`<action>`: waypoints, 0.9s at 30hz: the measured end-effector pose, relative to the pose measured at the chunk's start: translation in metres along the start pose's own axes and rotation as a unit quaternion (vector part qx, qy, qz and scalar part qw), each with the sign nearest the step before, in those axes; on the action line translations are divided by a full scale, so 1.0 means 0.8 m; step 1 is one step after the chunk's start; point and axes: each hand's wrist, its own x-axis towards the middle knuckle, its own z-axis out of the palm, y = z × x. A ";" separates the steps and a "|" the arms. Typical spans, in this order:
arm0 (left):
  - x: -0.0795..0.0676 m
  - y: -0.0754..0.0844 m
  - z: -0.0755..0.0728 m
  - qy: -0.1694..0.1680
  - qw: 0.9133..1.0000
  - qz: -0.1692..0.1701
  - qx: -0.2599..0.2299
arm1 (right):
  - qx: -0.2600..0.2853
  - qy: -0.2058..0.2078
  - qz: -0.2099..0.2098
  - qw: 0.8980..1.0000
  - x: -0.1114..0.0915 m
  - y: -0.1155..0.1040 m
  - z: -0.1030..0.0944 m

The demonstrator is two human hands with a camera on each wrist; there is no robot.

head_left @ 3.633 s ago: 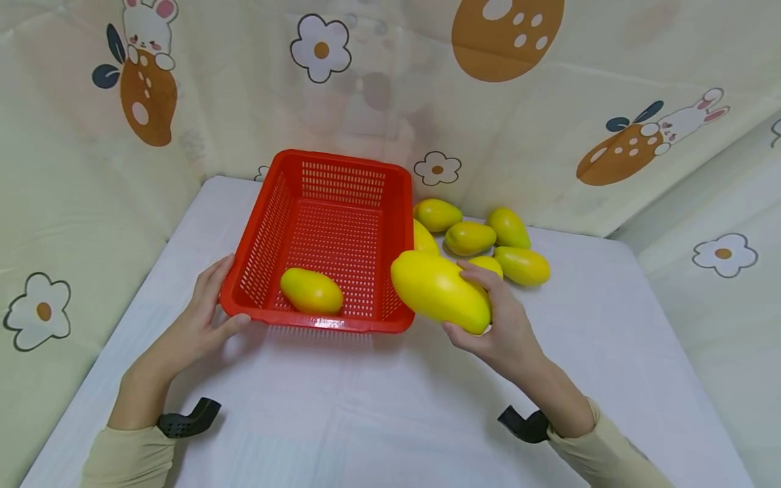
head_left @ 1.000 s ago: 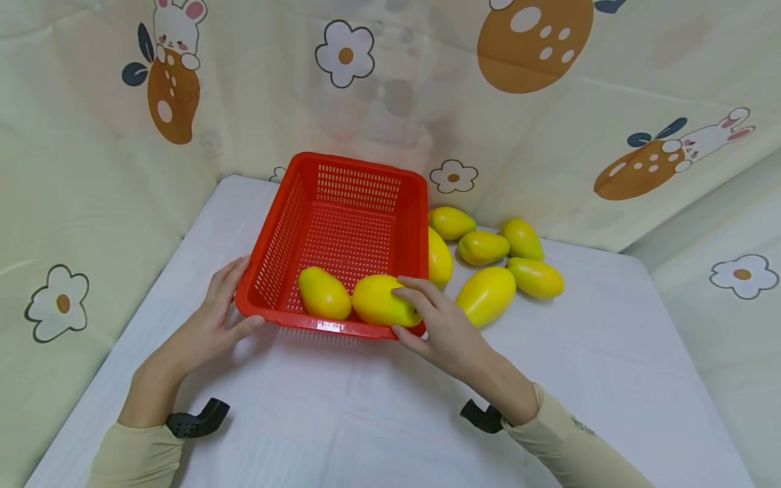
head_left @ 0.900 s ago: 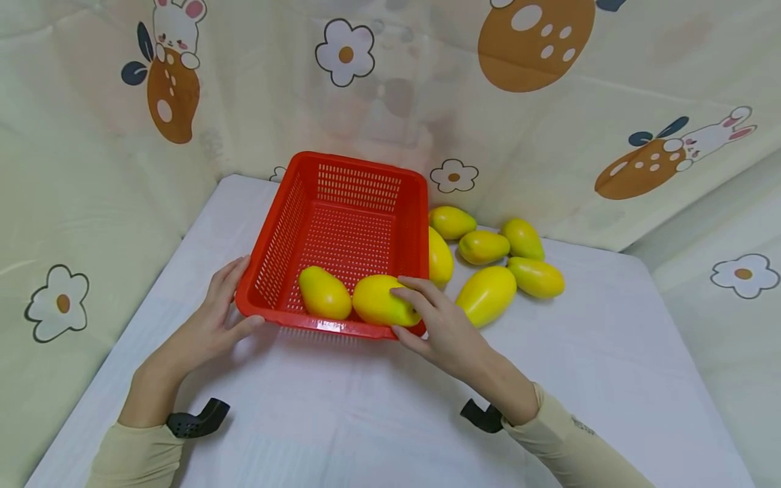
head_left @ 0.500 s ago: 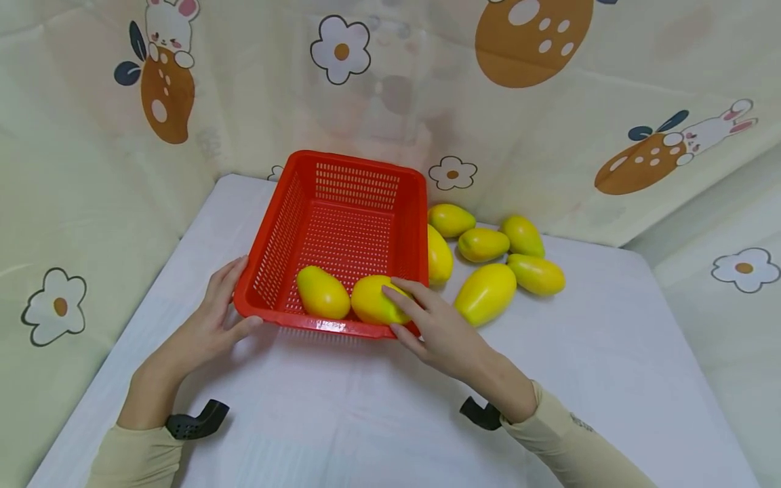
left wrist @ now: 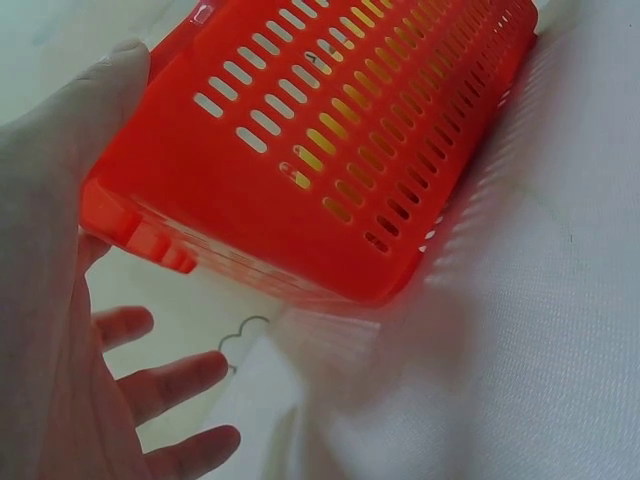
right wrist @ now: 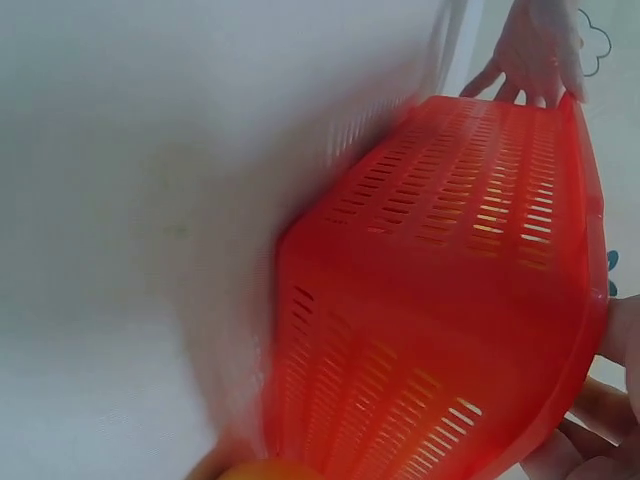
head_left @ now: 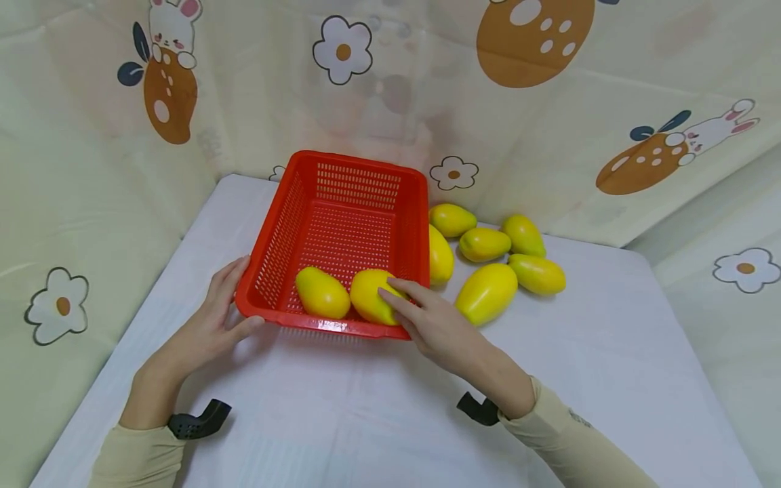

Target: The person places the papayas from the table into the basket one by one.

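Note:
In the head view, a red plastic basket (head_left: 348, 234) with slotted walls stands at the table's back left. My left hand (head_left: 210, 315) holds its near left corner. The left wrist view has the thumb (left wrist: 120, 85) over the rim and the other fingers outside, spread below. Inside the basket's near end lie two yellow mangoes side by side, the left mango (head_left: 322, 293) and the right mango (head_left: 371, 297). My right hand (head_left: 442, 329) reaches over the near right corner, its bent fingers on the right mango's end; the thumb is mostly hidden in the head view.
Several more yellow mangoes lie right of the basket, among them a large mango (head_left: 487, 293) nearest me and another mango (head_left: 439, 256) partly hidden behind the basket wall. A printed curtain (head_left: 525, 156) hangs right behind the white-covered table (head_left: 342, 420).
My right hand has brought a mango from above the basket's right side down beside the left one and lowered onto the corner. Lately that mango has turned slightly. My left hand stays at its corner.

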 end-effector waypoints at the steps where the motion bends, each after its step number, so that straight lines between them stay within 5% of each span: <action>1: 0.000 0.000 0.000 0.001 1.000 -0.001 -0.001 | -0.003 -0.003 0.002 1.000 0.002 -0.001 0.000; 27: 0.000 0.002 -0.003 -0.001 1.000 -0.017 0.017 | 0.021 -0.055 0.073 0.996 0.059 0.000 0.009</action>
